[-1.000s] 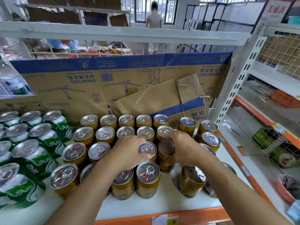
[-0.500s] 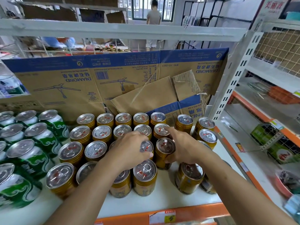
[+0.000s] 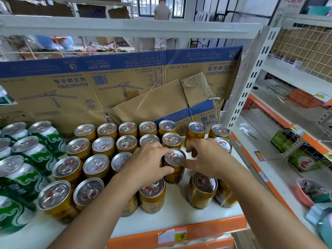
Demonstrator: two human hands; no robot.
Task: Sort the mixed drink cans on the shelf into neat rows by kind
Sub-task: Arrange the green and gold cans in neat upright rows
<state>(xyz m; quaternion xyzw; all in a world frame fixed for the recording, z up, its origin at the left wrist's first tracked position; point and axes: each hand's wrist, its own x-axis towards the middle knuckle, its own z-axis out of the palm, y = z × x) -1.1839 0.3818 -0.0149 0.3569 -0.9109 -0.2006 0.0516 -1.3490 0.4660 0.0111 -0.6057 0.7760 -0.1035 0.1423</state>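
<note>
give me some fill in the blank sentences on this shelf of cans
The green cans stand ___ of the gold cans.
The left hand and right hand flank one can of the ___ kind.
The shelf has an ___ front edge.
Missing: left; gold; orange

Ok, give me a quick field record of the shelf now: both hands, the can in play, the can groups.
left hand: grips the gold can, thumb on its front, fingers at its rim
right hand: thumb against that can's right side, other fingers loosely curled
gold can: upright, at the gold block's right edge
gold rows: centre of the shelf
green cans: grouped at left
loose gold cans: two at front right, apart from rows
backing: flattened cardboard behind the cans
</note>
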